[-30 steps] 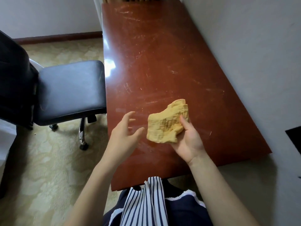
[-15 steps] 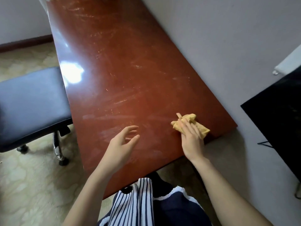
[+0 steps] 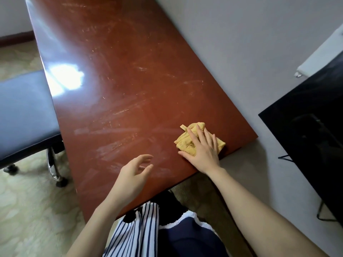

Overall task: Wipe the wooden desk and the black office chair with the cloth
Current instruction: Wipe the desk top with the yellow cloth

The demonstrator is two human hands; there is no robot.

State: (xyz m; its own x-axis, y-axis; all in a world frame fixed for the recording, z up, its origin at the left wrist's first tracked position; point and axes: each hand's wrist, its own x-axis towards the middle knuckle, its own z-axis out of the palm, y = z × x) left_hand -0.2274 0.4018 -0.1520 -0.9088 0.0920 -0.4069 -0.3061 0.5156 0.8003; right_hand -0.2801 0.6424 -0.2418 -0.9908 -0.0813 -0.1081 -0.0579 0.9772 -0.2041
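cloth (image 3: pixel 184 143) now down on desk (image 3: pixel 120 89), half hidden under right hand (image 3: pixel 203 153)

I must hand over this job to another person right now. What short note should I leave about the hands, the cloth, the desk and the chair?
Right hand: open, fingers straight, pressing the yellow cloth onto the desk.
Left hand: open, holds nothing, hovers over the desk's near edge.
Cloth: crumpled, at the desk's near right corner.
Done: desk wiping has begun; pale streaks cross much of the top, so how much is clean is unclear.
Left: the rest of the desk top, then the black office chair, which stands at the desk's left side, untouched.
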